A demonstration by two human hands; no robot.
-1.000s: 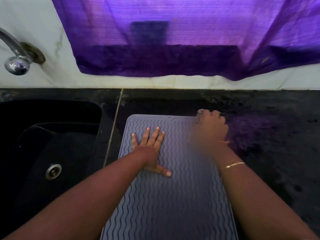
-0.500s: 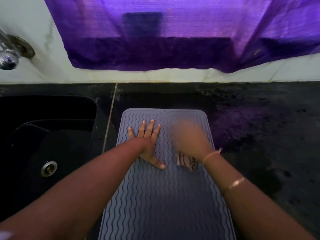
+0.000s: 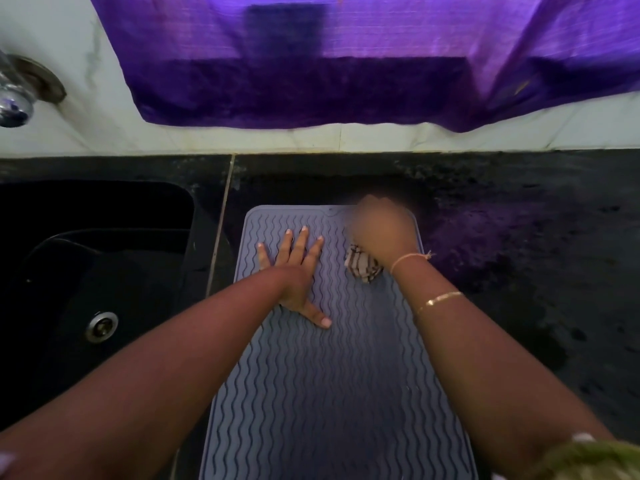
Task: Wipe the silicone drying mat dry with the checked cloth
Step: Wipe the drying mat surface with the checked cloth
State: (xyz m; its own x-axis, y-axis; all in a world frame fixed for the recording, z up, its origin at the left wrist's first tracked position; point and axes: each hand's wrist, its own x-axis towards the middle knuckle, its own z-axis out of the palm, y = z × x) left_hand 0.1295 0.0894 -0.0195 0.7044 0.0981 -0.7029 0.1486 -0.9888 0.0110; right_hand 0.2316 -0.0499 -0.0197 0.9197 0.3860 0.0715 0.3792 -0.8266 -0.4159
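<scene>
while the left hand [image 3: 294, 271] lies flat on the silicone drying mat [image 3: 329, 393] with fingers spread and thumb out to the side, pinning it to the black countertop [image 3: 519, 289], the right hand [image 3: 381, 230] is up at the mat's far right corner, closed over the checked cloth [image 3: 363, 268], which is wadded under the palm with a striped lump poking out by the wrist. that hand is smeared with blur so single fingers can't be made out, but it reads as a fist bunched round the cloth. looks like the wiping step itself, working the far end. the mat sits just right of the sink [image 3: 86, 271], its long side running toward the person. no telling which parts are dry, but the next move probably calls for dragging the cloth back along the wavy ridges, then lifting the left hand so its patch gets wiped too.
</scene>
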